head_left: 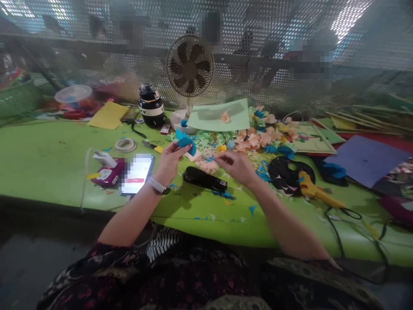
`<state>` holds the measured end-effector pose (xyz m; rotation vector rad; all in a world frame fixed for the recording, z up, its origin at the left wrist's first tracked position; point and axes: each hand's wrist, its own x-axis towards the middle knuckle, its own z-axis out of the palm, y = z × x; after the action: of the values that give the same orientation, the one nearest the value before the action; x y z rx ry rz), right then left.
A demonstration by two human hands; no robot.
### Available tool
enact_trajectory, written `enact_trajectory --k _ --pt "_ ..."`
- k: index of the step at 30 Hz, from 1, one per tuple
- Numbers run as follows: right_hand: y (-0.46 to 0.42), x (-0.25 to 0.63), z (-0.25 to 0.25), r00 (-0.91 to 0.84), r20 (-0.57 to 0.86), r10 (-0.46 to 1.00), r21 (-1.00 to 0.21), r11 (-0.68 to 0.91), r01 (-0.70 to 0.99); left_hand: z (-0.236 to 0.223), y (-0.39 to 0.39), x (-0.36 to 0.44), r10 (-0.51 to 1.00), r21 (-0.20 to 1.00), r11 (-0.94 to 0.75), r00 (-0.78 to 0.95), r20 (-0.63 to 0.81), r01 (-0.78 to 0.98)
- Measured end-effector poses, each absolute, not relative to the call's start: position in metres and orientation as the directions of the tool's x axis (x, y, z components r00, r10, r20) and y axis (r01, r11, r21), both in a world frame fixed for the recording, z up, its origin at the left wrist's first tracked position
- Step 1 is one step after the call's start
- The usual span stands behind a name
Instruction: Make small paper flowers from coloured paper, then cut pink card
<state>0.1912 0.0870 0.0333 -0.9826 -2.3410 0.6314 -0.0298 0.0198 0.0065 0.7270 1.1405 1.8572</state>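
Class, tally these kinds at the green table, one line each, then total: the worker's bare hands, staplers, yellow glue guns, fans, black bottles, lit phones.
Hands: 2 (left hand, pinching blue paper; right hand)
Stapler: 1
Glue gun: 1
Fan: 1
Bottle: 1
Phone: 1
Total: 7

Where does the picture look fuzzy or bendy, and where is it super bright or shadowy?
In the head view, the mesh screen looks hazy, with glare at upper right; the stapler looks clearer; the phone glows white, partly pixelated; a soft shadow crosses the pale green sheet; the front edge of the table bows, probably from lens distortion.
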Motion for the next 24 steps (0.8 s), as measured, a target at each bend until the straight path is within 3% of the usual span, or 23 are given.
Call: enact_trajectory --k 3,8,14,18,24 --pt "0.069 0.182 0.034 -0.653 0.312 0.690 -0.623 0.668 0.408 0.006 0.019 -0.029 0.864 0.889 -0.284 -0.498 0.074 -0.360" --pt "0.065 0.175 0.041 -0.627 0.233 0.743 -0.775 0.532 0.341 0.006 0.020 -0.028 0.846 0.859 -0.322 -0.528 0.073 -0.398" --pt "0.084 0.183 0.054 -0.512 0.323 0.796 -0.814 0.510 0.278 0.004 0.025 -0.036 0.792 0.807 -0.426 -0.600 0.112 -0.410" --pt "0.108 0.197 0.055 -0.419 0.294 0.859 -0.874 0.419 0.245 0.002 0.028 -0.042 0.736 0.800 -0.474 -0.664 0.131 -0.368" --pt "0.126 0.210 0.046 -0.415 0.275 0.867 -0.851 0.420 0.314 0.002 0.027 -0.041 0.755 0.837 -0.418 -0.648 0.103 -0.354"
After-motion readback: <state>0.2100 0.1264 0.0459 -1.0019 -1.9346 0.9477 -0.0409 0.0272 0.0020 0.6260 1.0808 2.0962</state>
